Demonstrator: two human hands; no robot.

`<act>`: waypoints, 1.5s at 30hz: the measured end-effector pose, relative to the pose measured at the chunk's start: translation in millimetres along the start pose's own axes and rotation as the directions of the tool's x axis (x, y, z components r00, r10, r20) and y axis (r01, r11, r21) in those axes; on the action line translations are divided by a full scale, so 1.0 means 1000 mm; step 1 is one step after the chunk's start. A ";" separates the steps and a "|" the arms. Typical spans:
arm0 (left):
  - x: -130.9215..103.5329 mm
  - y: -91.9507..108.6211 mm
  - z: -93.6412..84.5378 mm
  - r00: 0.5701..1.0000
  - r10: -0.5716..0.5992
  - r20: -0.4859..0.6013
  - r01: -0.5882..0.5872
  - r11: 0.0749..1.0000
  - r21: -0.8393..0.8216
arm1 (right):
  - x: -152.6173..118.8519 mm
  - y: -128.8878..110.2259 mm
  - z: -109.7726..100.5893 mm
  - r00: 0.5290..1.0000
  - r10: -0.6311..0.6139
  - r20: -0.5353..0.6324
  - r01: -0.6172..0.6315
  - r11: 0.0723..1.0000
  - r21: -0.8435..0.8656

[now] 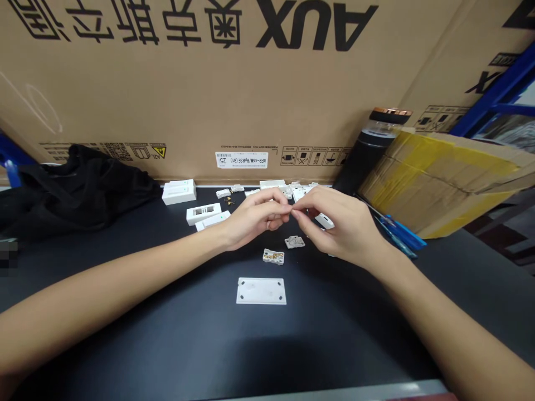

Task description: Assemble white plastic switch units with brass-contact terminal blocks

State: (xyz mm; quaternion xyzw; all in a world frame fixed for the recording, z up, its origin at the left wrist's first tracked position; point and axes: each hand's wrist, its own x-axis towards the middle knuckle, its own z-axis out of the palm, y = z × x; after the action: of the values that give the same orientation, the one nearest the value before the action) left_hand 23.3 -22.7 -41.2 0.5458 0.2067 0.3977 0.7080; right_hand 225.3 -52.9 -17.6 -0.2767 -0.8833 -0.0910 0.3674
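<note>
My left hand [264,216] and my right hand [336,220] meet fingertip to fingertip above the dark table. Both are pinched closed; whatever lies between the fingertips is too small or too hidden to name. Below them lies a small white plastic part with brass-coloured metal pieces in it [273,257]. A similar white plastic part [295,242] sits just behind it, under the right hand. Closer to me, a flat white plate with holes near its corners [261,291] lies on the table. Several more white pieces are partly covered by the hands.
White rectangular housings [179,192] and tiny brass-coloured bits [229,200] lie at the back left, near a black cloth [71,192]. A large cardboard box [200,100] stands behind. To the right are a dark bottle [363,150], a yellow-taped carton [443,181] and blue-handled tools [401,233].
</note>
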 end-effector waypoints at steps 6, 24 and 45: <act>0.002 0.003 -0.011 0.994 -0.016 0.106 -0.002 0.987 0.160 | 0.000 0.000 -0.004 0.991 0.104 0.080 -0.106 0.994 0.019; 0.009 -0.019 -0.025 0.987 -0.099 0.125 -0.027 0.668 0.744 | -0.004 0.021 -0.017 0.703 0.200 0.683 -0.262 0.965 -0.013; 0.012 -0.022 -0.021 0.987 -0.088 0.135 -0.058 0.591 0.805 | -0.006 0.022 -0.008 0.670 0.211 0.712 -0.233 0.970 -0.068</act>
State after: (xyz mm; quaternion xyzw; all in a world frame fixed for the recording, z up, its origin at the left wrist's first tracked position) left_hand 22.1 -2.6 -67.0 0.8353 0.3112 0.2095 0.4019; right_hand 245.9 -40.2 -17.3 -0.3900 -0.9172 0.0812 0.0079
